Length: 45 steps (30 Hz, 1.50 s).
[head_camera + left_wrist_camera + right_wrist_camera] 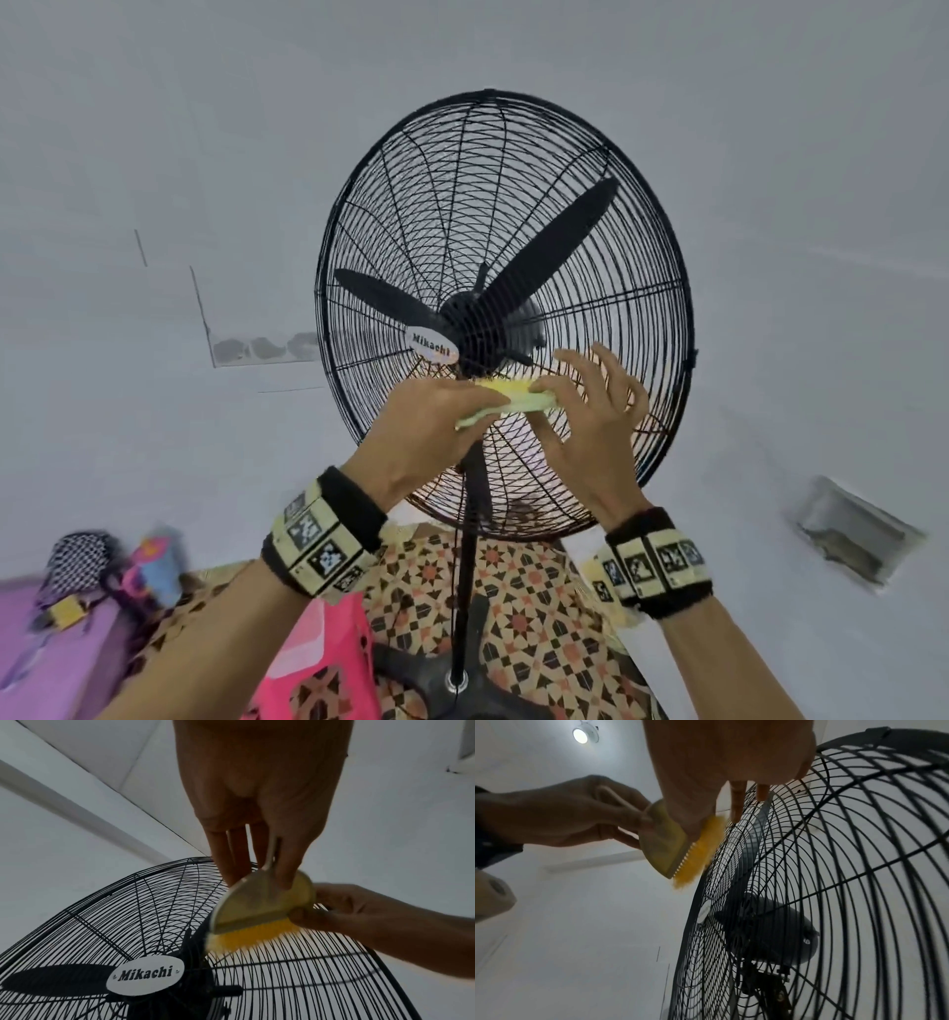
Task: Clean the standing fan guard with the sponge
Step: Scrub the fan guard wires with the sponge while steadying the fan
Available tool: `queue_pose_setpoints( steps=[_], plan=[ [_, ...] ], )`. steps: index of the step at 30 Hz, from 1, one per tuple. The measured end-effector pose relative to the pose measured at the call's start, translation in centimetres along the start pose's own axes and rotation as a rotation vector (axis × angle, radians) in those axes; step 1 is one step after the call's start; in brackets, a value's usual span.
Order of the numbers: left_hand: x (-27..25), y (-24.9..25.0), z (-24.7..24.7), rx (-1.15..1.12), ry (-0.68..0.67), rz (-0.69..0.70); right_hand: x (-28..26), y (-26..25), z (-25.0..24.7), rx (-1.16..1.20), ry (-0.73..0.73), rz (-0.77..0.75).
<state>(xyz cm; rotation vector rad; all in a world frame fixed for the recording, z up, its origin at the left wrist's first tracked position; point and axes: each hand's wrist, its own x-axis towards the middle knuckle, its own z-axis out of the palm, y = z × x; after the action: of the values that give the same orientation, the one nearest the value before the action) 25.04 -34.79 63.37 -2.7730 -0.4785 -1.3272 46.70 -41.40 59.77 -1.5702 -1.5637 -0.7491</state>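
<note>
A black standing fan fills the head view, its round wire guard [513, 205] tilted towards me and a white badge [431, 350] at the hub. A sponge [513, 398] with a pale green back and yellow bristly face lies against the lower guard wires, just below the hub. My left hand [436, 416] grips its pale handle, fingers curled round it [257, 874]. My right hand [590, 406] has its thumb touching the sponge's right end while its straight, spread fingers rest on the guard [834, 862]. The yellow face [695, 858] meets the wires.
The fan's black pole [470, 539] runs down to a dark base [462, 683] on a patterned floor. A pink plastic stool [318, 663] stands left of the base. A purple surface [61, 668] with loose items lies at lower left. White walls surround the fan.
</note>
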Motion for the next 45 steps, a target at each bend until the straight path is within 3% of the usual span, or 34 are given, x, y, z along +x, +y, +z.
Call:
queue_pose_setpoints(
  steps=[8, 11, 13, 17, 21, 24, 26, 32, 36, 42, 45],
  plan=[
    [1.7, -7.6, -0.2, -0.068, 0.214, -0.177, 2.0, 1.2, -0.5, -0.063, 0.328, 0.356],
    [1.9, -8.7, 2.2, -0.050, 0.177, -0.272, 2.8, 2.5, -1.1, 0.113, 0.282, 0.666],
    [1.0, -8.5, 4.0, -0.036, 0.135, -0.236, 3.1, 3.1, -1.3, 0.252, 0.269, 0.763],
    [0.1, -8.8, 3.6, -0.038, 0.034, -0.093, 2.8, 3.4, -1.6, 0.275, 0.271, 0.765],
    [1.6, -9.6, 2.1, 0.009, 0.185, -0.097, 2.1, 3.1, -1.1, 0.263, 0.303, 0.755],
    [1.0, -8.9, 3.2, 0.046, 0.070, -0.016, 2.4, 2.8, -0.9, 0.258, 0.312, 0.751],
    [0.9, -8.9, 2.9, 0.038, 0.008, -0.032, 2.6, 2.7, -0.8, 0.247, 0.318, 0.757],
    [1.4, -9.0, 2.6, -0.005, 0.167, -0.073, 2.0, 2.0, -0.5, 0.228, 0.335, 0.748],
    [0.8, -9.3, 2.7, 0.011, -0.025, -0.050, 2.2, 2.0, -0.5, 0.233, 0.352, 0.757],
    [2.0, -8.1, 2.5, -0.039, 0.184, -0.031, 1.8, 1.8, -0.3, 0.224, 0.350, 0.733],
    [1.1, -6.9, 4.2, -0.030, 0.078, 0.005, 1.8, 2.1, -0.5, 0.242, 0.351, 0.726]
  ],
)
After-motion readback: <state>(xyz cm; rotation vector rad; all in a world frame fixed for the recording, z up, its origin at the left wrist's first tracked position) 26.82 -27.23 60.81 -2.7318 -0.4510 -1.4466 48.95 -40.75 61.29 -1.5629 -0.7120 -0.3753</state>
